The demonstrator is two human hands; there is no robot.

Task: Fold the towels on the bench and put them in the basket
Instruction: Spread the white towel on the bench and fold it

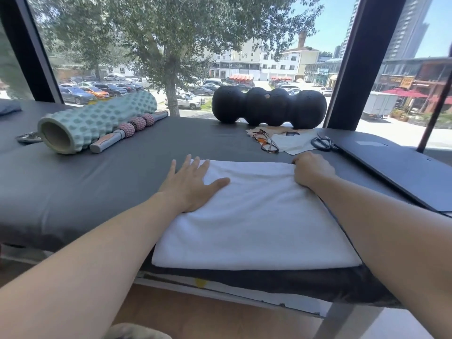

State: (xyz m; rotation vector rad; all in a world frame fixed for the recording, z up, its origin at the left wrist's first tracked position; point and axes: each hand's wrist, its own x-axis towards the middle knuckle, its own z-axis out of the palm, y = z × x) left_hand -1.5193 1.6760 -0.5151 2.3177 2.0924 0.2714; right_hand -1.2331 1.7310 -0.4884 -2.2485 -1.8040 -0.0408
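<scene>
Head view: one white towel [254,216] lies folded into a thick, soft rectangle on the near edge of the bench [73,187], whose top is smooth dark grey padding. Two bare hands are on it. The left hand [193,184] lies flat on the towel's far left corner, fingers straight and spread, thumb pointing across the cloth. The right hand [310,170] sits at the far right corner with its fingers curled under and gripping the towel's edge.

Farther back on the bench are three rollers. One is a pale green foam roller [97,121], a hollow tube covered in rounded bumps. Touching its right side lies one stick roller [129,133] with grey-and-orange handles and three pink ribbed balls. One black roller [269,106], matte and shaped like four joined spheres, stands along the window.

Near the right hand lie one pair of thin-framed glasses [265,140], one pale cloth [291,143] and one pair of black scissors [324,143]. A flat dark board [396,167] rests on the bench's right end.
</scene>
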